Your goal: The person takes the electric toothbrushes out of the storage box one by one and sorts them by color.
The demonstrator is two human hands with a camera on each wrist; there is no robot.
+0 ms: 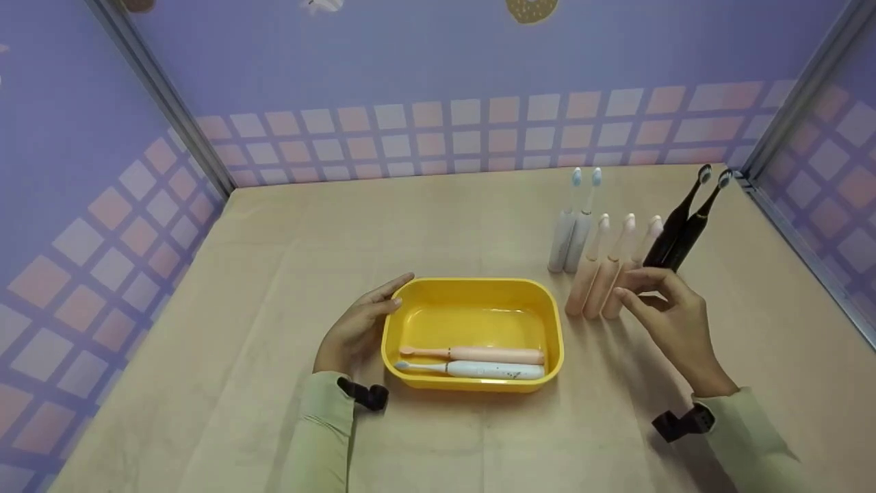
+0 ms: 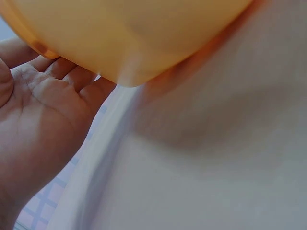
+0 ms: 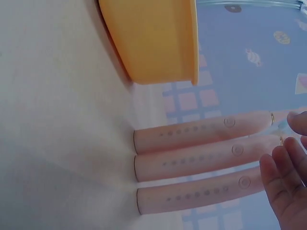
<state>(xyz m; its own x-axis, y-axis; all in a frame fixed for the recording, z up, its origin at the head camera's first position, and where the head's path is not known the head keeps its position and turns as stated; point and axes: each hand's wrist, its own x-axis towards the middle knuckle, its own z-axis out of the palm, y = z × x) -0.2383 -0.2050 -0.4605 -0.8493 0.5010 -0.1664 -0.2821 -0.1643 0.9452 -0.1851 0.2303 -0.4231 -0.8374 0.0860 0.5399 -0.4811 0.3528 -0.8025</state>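
My left hand [image 1: 357,327] holds the left end of a yellow plastic bin [image 1: 472,385], thumb at the rim and fingers along the outside wall. Inside the bin lie a pink electric toothbrush [image 1: 496,355] and a white electric toothbrush [image 1: 496,370], side by side. To the right, three pink electric toothbrushes [image 3: 201,160] stand upright in a row. Beside the rightmost of them is my right hand [image 1: 674,318], its thumb and fingers apart near the brush's upper part. In the right wrist view its fingertips [image 3: 270,167] overlap the upper handles.
Two white electric toothbrushes [image 1: 573,239] stand behind the pink ones. Two black electric toothbrushes [image 1: 681,229] stand at the back right, beyond the right hand. A cream cloth [image 1: 308,233] covers the table, with patterned panels [image 1: 445,68] around it.
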